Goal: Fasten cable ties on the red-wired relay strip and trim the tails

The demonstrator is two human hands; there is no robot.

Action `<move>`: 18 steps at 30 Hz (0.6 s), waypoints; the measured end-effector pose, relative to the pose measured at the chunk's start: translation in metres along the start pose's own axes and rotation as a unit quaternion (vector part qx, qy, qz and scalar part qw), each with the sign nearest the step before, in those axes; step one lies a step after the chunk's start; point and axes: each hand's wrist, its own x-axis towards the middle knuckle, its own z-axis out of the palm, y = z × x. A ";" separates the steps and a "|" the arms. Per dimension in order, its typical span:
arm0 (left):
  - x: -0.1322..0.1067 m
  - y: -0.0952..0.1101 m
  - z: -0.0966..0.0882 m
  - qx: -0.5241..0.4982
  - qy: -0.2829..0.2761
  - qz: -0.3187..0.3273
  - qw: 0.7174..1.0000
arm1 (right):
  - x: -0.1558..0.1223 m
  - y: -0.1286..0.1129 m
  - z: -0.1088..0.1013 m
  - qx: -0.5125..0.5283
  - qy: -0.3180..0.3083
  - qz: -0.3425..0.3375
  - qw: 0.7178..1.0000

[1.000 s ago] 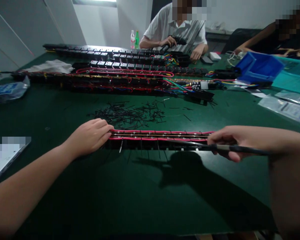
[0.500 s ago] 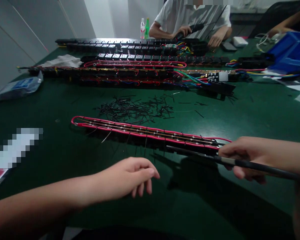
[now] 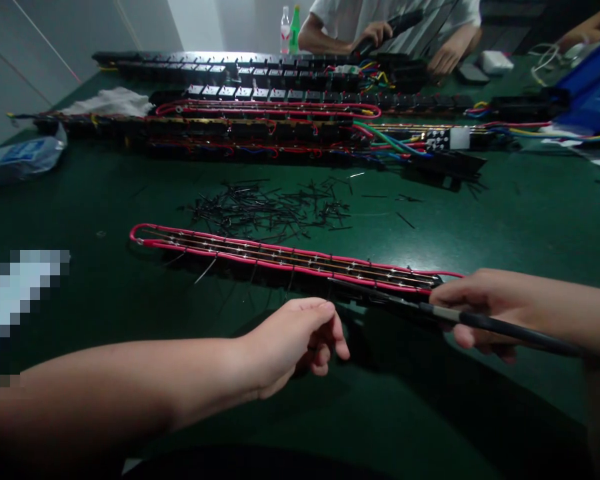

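Observation:
A long dark strip edged with red wire (image 3: 250, 253) lies slanting across the table, tied round with thin black cable ties whose tails stick out toward me. My right hand (image 3: 473, 303) is closed at its right end, around a long thin black tool with a grey band (image 3: 443, 313). The tool's narrow front end lies along the strip's near edge; I cannot tell what kind of tool it is. My left hand (image 3: 305, 343) is just in front of the strip's middle, near a tie tail. Its fingers are loosely bent and apart, with nothing visible in them.
Black clippings (image 3: 260, 207) are scattered behind the strip. Farther back are several long wired assemblies (image 3: 260, 137), a plastic bag (image 3: 25, 157) and a blue bin (image 3: 595, 87). Across the green table (image 3: 530, 220), a person's hands (image 3: 377, 35) work with a black tool.
My left hand has moved right and up, closer to the strip's near edge. The right hand stays on the tool at the strip's right end. The camera view has tilted slightly down.

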 end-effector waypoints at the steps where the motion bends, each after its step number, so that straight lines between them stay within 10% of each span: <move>1: 0.000 0.001 0.000 0.000 0.000 -0.004 1.000 | 0.000 0.000 0.000 -0.001 0.001 -0.002 1.000; 18: -0.001 0.004 -0.001 0.008 -0.008 -0.016 1.000 | 0.006 0.003 0.000 0.023 0.004 0.039 0.999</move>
